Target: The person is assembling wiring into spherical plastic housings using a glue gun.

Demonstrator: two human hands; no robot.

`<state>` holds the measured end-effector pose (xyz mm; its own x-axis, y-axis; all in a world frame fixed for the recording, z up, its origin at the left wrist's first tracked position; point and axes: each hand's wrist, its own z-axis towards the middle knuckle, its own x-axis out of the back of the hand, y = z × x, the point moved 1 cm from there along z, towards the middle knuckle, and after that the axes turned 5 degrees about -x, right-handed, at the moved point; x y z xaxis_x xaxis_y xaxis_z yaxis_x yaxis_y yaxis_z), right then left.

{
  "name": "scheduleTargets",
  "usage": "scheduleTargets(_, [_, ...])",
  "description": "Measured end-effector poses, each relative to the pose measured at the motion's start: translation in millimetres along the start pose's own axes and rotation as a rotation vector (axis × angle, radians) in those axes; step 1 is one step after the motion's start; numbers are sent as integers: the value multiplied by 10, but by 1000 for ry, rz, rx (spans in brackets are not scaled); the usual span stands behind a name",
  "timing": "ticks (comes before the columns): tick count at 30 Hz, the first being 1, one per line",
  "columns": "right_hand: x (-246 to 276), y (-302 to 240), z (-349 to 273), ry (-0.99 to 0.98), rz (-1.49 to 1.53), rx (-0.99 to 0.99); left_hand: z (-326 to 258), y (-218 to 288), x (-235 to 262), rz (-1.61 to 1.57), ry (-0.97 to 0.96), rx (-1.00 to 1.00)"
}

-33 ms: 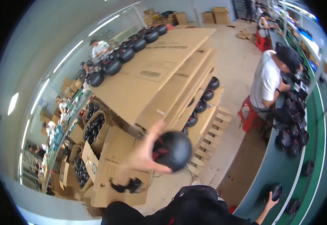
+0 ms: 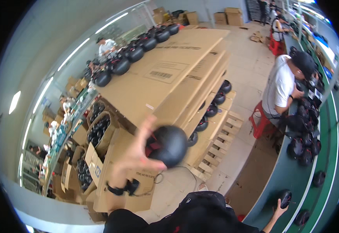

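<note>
My left hand (image 2: 136,153) is closed round the side of a black, ball-shaped housing (image 2: 168,145) with red wire at its wrist-facing side. It is lifted in front of a stack of cardboard sheets (image 2: 165,50), and motion blurs the fingers. Far to the lower right, my right hand (image 2: 279,209) grips a second black round housing (image 2: 284,198) by its edge, over the grey-green worktop (image 2: 262,202) beside the conveyor. Thin red wire shows on that piece too. A dark strap with a small black box (image 2: 128,187) sits on my left wrist.
Black housings line the stack's far edge (image 2: 134,53) and sit between its layers (image 2: 212,110), above a wooden pallet (image 2: 220,145). Open cartons of housings (image 2: 99,130) stand at left. A co-worker (image 2: 280,83) sits on a red stool (image 2: 258,120) by the green conveyor (image 2: 325,155).
My left hand has moved a little left and up with the black housing. My right hand stays in nearly the same place. The whole view has shifted slightly.
</note>
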<state>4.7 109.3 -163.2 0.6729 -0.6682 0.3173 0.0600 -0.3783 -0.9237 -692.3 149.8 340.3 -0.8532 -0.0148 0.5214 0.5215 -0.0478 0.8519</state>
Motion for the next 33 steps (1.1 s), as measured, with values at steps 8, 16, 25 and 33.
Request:
scheduleTargets(8, [-1916, -2873, -184, -229, -129, 564, 1086, -791, 2583, 221, 677, 93])
scheduleTargets(16, [-3617, -5777, -865, -795, 143, 756, 2013, -2287, 4309, 746, 768, 108])
scheduleTargets(25, [-6402, -7959, -1088, -1170, 81, 1029, 1503, -2554, 4109, 740, 1026, 390])
scheduleTargets(33, [-9072, -9187, -1545, -1316, -516, 1029, 1075, -2604, 3281, 258, 1058, 344])
